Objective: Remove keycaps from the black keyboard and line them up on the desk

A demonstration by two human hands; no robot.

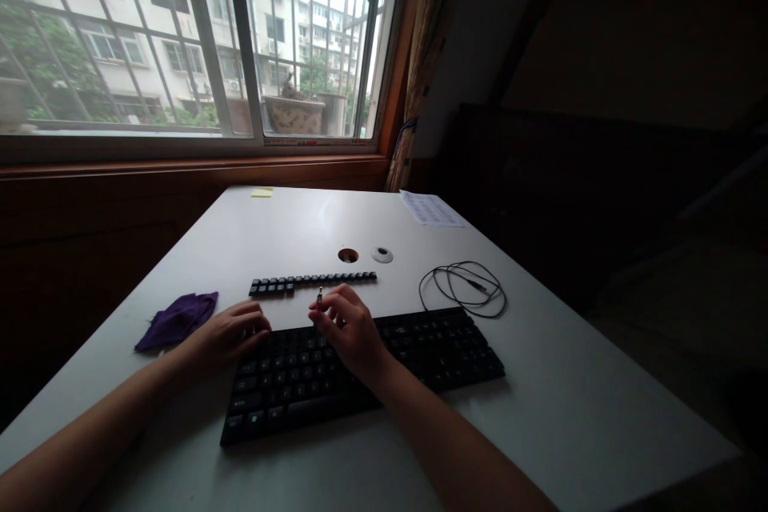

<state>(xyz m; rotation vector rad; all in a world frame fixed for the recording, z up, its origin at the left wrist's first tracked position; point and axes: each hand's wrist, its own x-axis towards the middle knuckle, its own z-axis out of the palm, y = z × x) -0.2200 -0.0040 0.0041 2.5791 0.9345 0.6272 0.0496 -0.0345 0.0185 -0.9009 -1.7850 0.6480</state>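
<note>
A black keyboard (300, 400) lies at a slant on the white table. At its upper left corner is my left hand (231, 330), fingers bent and closed on the edge. Over the upper middle of the keys, my right hand (351, 332) pinches a small, thin metallic tool (320, 296) between thumb and fingers; its tip points up and its exact kind is too small to tell. Behind the keyboard, loose black keycaps (318, 278) stand in a long row, with a shorter row in front at the left. My right hand and forearm hide some keys.
A crumpled purple cloth (180, 320) lies left of my left hand. The keyboard's coiled cable (465, 288) is at the right. Farther back are a round table hole (348, 255), its white cover (382, 254), printed paper (433, 210) and yellow notes (262, 193).
</note>
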